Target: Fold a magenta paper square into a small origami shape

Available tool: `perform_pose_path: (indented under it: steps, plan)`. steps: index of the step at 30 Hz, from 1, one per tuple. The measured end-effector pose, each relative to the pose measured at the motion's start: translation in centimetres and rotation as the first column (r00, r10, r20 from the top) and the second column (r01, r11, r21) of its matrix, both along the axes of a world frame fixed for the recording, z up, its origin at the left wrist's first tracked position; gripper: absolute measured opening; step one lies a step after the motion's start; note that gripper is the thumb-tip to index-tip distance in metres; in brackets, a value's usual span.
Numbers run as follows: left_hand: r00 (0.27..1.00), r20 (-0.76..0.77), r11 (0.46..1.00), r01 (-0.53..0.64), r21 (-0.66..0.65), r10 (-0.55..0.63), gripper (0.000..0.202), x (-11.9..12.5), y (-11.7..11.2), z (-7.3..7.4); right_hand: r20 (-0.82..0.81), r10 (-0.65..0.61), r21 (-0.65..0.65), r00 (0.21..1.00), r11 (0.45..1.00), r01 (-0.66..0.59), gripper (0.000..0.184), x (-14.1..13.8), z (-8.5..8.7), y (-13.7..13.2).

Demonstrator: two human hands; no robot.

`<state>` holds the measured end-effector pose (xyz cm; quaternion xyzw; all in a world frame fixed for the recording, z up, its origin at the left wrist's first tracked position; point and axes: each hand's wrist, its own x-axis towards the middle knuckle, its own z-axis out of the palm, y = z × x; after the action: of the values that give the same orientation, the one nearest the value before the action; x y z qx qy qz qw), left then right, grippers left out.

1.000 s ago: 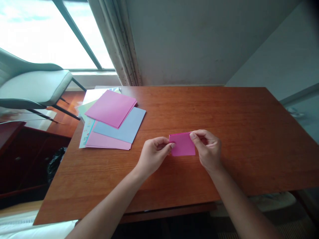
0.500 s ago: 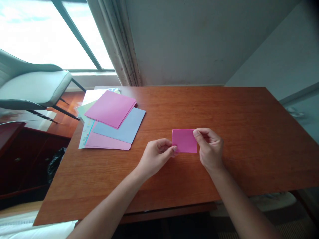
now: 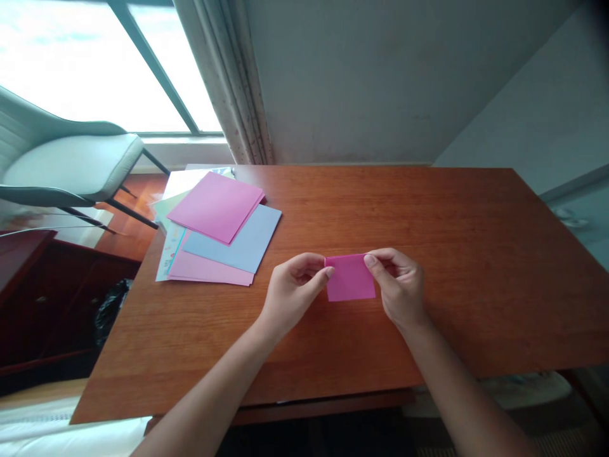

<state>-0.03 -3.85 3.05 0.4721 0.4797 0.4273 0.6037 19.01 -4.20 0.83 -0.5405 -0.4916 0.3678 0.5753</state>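
A small rectangle of bright pink paper (image 3: 351, 279), apparently folded along its top edge, is held up between my two hands over the wooden table (image 3: 428, 216). My left hand (image 3: 297, 282) pinches its upper left corner, thumb in front and fingers behind. At the upper right corner, my right hand (image 3: 399, 279) grips the paper between thumb and forefinger. The fingers behind the paper are partly hidden.
Left of my hands lies a fanned pile with pink sheets (image 3: 216, 206) on top, blue sheets (image 3: 238, 244) and light pink sheets (image 3: 209, 270) beneath. A pale chair (image 3: 76, 165) stands past the table's left edge, near a curtain (image 3: 228, 82) and window.
My left hand has shifted up from the paper's lower left edge to its upper left corner. The paper sits slightly lower and a little tilted; my right hand keeps its hold.
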Motion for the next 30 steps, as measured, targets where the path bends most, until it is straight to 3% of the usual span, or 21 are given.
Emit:
perform_pose_path:
  steps: [4,7,11,17,25,30]
  plan:
    - [0.994,0.043,0.994,-0.094,-0.056,0.096,0.025,-0.2,0.2,0.2,0.041,0.044,0.009,0.998,0.999,-0.045,0.015,0.0,0.1,-0.2]
    - [0.993,0.065,0.993,-0.094,-0.069,0.098,0.026,-0.2,0.3,0.1,0.076,0.075,0.009,0.994,0.997,-0.076,0.012,-0.1,0.3,-0.3]
    - [0.997,0.030,0.997,-0.071,0.010,0.070,0.024,-0.4,0.2,0.1,0.126,0.063,0.031,0.990,0.997,-0.067,0.012,0.0,0.4,-0.3]
    - [0.968,-0.251,0.970,0.052,0.239,0.010,0.005,-1.1,0.3,0.3,0.271,0.090,0.089,0.958,0.989,-0.118,0.007,0.6,0.7,-0.4]
    - [0.872,-0.489,0.945,0.170,0.280,-0.012,0.007,-1.4,0.5,0.4,0.493,0.093,0.229,0.865,0.945,-0.232,0.009,0.9,1.5,-0.6]
    - [0.777,-0.628,0.916,0.282,0.285,-0.044,0.006,-1.5,0.7,0.1,0.585,0.070,0.270,0.808,0.923,-0.275,0.012,1.1,1.4,-0.5]
